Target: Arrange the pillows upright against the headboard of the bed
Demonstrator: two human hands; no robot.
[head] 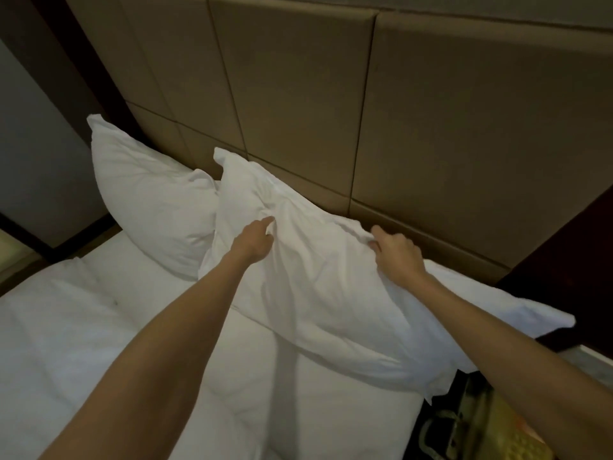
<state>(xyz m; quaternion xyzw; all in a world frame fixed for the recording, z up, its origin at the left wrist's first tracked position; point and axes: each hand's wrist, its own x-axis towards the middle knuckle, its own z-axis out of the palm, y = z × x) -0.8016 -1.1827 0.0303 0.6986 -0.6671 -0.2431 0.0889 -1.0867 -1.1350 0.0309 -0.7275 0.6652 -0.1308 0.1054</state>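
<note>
Two white pillows lean against the tan padded headboard (298,94). The far pillow (152,200) stands upright at the left end. The near pillow (318,287) leans at a slant, its right end hanging past the bed's edge. My left hand (255,239) pinches the fabric on the near pillow's front face. My right hand (396,252) grips that pillow's top edge close to the headboard.
The white duvet (99,343) covers the bed below the pillows. A dark wooden panel (570,260) stands to the right of the headboard. A bag with yellow patterned fabric and a strap (477,423) lies beside the bed at lower right.
</note>
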